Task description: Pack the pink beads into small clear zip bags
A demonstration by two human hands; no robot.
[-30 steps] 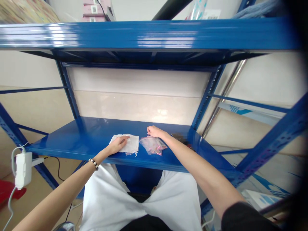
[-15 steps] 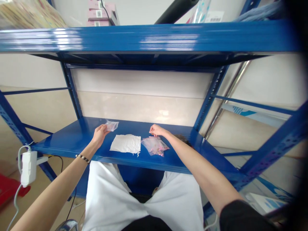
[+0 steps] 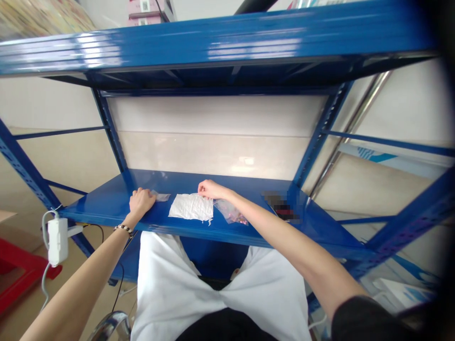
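My left hand [image 3: 141, 201] rests low on the blue shelf [image 3: 117, 203], fingers curled at the left end of a small clear plastic bag [image 3: 162, 197] that lies flat. A crumpled white cloth or tissue [image 3: 191, 207] is spread between my hands. Over its upper right corner is my right hand [image 3: 210, 189], thumb and fingers pinched together; whatever they hold is too small to make out. Partly behind my right forearm lies a clear zip bag [image 3: 229, 210] with small pink and red pieces in it.
A dark, blurred-out object [image 3: 280, 206] lies on the right of the shelf. Overhead runs the upper shelf's blue beam [image 3: 177, 52], with pink boxes [image 3: 145, 12] on it. A white power strip [image 3: 57, 241] hangs at the left post.
My left hand has come down with the small plastic bag, which now lies on the shelf. My right hand has moved left from above the zip bag to the white cloth's corner.
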